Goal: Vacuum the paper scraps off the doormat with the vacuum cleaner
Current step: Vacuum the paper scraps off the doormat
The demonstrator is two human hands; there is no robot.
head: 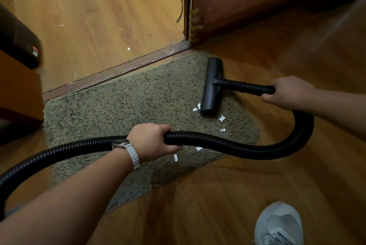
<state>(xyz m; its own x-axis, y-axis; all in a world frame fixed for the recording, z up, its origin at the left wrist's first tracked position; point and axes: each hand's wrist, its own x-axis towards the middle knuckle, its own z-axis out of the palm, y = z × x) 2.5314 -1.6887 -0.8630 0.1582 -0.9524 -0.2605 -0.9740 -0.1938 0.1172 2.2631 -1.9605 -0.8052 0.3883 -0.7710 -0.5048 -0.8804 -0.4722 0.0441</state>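
Note:
A grey-green shaggy doormat (126,106) lies on the wooden floor against the door threshold. The black vacuum floor head (212,86) rests on the mat's right part. My right hand (287,92) grips the rigid black tube (243,86) behind the head. My left hand (152,142), with a white-strapped watch on its wrist, grips the ribbed black hose (237,148), which curves round to the right and up to the tube. Several white paper scraps (222,118) lie on the mat near the head's near end and under the hose.
A wooden door (247,1) stands open at the top right, past a brown threshold strip (118,70). Small scraps (128,48) dot the floor beyond it. A dark object (17,43) and wooden furniture (19,94) stand at the left. My grey shoe (279,225) is at the bottom right.

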